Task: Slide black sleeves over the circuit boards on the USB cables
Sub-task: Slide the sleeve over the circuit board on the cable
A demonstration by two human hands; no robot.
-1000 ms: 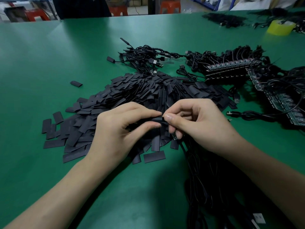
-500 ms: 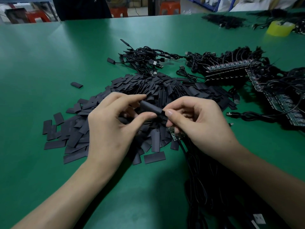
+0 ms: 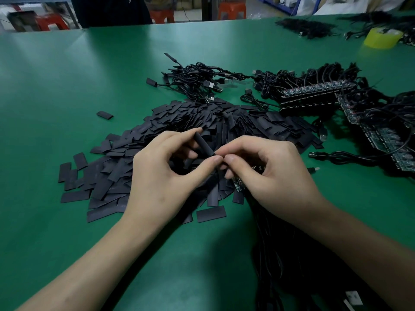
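Closely, left hand [image 3: 161,178] and right hand [image 3: 271,173] on sleeve [image 3: 203,145].

Worktable [image 3: 67,86]: large, with a matte green top that runs to the far edge of view. Pale bands of overhead light lie across its left part.
Red plastic stools [image 3: 231,10]: three, beyond the table's far edge.
Floor [image 3: 190,15]: pale grey, seen between the stools.
Blue shelving frame [image 3: 269,5]: far right (contents too blurred to tell).
White sacks [image 3: 350,5]: beside the shelving.
Person in dark clothing [image 3: 112,10]: at the far edge.
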